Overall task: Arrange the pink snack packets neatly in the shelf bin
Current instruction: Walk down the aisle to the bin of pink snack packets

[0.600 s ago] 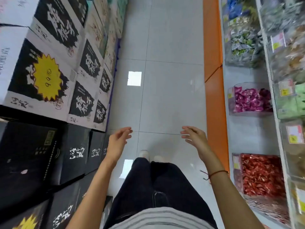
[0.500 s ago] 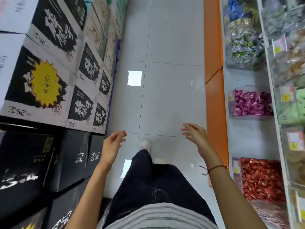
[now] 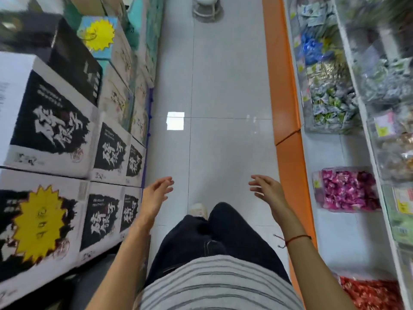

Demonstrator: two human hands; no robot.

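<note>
Pink snack packets point(image 3: 348, 190) sit heaped in a clear shelf bin point(image 3: 318, 193) on the low shelf to the person's right, jumbled at all angles, none lined up. Nothing of the arranging looks begun; the whole job seems left.

Left hand point(image 3: 155, 194) and right hand point(image 3: 269, 191) hang out in front over the floor, fingers point(image 3: 254, 183) relaxed and spread, holding nothing. Right hand is near the bin but apart from it, with the orange shelf edge point(image 3: 288, 166) between.

Room for moving:
- Grey tiled aisle point(image 3: 223, 86) runs open ahead; a white stool or stand point(image 3: 206, 7) stands at the far end.
- Left side is walled by stacked black-and-white cartons point(image 3: 53, 121), close to the left arm.
- Right side: the orange edge juts toward the legs; a reach to the bin has to go over it.
- Bin neighbours: red packets point(image 3: 371, 294) nearer the person, green-and-silver packets point(image 3: 330, 101) farther along, bare shelf between.
- An upper shelf rail point(image 3: 366, 130) overhangs the bin's back, so entry looks best from the front and above.
</note>
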